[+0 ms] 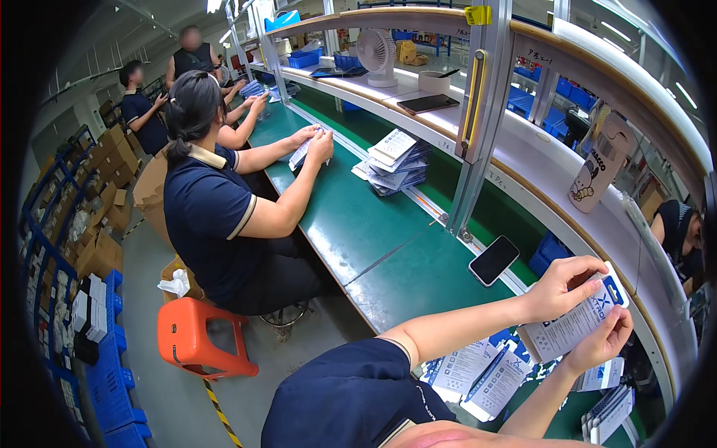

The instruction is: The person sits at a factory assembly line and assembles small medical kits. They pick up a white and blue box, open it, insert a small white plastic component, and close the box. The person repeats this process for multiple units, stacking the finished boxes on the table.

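Note:
My left hand (565, 287) is closed on the upper edge of a white and blue carton (560, 333), its fingers near the hang-hole end. Lower down, my right hand (603, 342) grips the same carton by its side, thumb on the printed face. The carton is tilted above the green bench. Beneath my forearms lie several similar printed cartons (499, 382), loosely overlapping. Another stack of cartons (609, 412) stands near the lower right, close to my right arm. Whether the held carton is flat or folded up, I cannot tell.
A black phone (494, 260) lies on the green bench (358, 231). Further along sits a carton stack (394, 161); a co-worker (220, 187) handles another carton. The shelf (515, 160) holds a fan (376, 56) and a cup (597, 168). An orange stool (196, 336) stands at left.

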Available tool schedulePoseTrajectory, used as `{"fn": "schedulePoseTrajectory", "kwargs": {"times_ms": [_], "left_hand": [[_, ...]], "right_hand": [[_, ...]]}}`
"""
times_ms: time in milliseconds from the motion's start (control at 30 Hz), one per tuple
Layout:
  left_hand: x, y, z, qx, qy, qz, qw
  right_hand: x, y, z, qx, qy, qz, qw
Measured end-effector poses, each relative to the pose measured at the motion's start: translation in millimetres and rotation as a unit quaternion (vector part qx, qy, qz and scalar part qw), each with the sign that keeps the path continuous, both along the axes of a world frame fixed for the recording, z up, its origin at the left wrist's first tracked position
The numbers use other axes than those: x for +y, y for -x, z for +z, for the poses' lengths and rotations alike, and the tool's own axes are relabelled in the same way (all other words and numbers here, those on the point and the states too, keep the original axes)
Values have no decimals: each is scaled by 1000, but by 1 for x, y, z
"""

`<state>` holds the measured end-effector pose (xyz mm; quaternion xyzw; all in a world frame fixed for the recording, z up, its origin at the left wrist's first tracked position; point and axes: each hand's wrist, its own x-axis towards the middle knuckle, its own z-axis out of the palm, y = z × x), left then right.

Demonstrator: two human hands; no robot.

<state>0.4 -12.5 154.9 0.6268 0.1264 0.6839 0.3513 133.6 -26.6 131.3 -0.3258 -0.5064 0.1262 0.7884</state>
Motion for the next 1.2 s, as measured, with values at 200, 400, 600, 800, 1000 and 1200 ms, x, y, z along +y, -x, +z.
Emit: {"fn": "schedulePoseTrajectory", "kwargs": {"times_ms": [200,400,600,800,1000,1200], "left_hand": [[-3,-2,0,36,8,6,999],[-1,-4,-3,31,1,54,998],[0,-3,-5,21,2,59,998],[1,-6,-3,-33,1,52,998],[-1,-5,0,-6,-7,73,997],[-2,-7,-2,-12,-4,69,998]], "right_hand": [[1,-11,-4,-38,10,-72,997],[3,-10,-2,-41,40,-57,997],[-11,18,27,90,110,83,986],[1,8,14,49,95,60,992],[4,-5,3,26,80,40,996],[-1,-1,7,51,86,48,994]]}}
